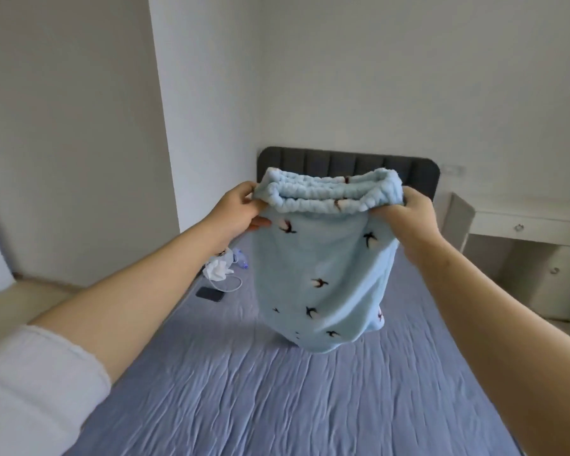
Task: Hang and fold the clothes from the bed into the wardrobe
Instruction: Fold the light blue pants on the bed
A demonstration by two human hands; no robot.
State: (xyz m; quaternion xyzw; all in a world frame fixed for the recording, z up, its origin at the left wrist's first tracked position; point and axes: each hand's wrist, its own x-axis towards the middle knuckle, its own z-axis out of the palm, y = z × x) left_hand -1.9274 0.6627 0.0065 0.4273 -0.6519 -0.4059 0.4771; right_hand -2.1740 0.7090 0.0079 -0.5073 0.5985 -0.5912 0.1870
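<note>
Two hands gripped light-blue garment (320,274) by waistband (326,195): left hand (241,209) at left end, right hand (408,218) at right, fingers (384,210) curled round it. We noted long axis hanging vertically, hem near bed (277,390).

Over by the bed's (277,390) left edge, a dark phone (210,293) is seen lying flat, with a white cable (236,284) looped just beside it. Behind them, a crumpled white wad (217,269) and something clear and bluish (241,260) are heaped together, too blurred to be named. Past the far right corner, a white table (524,213) with knobbed drawers is set against the wall, a socket plate (453,169) mounted above it.
</note>
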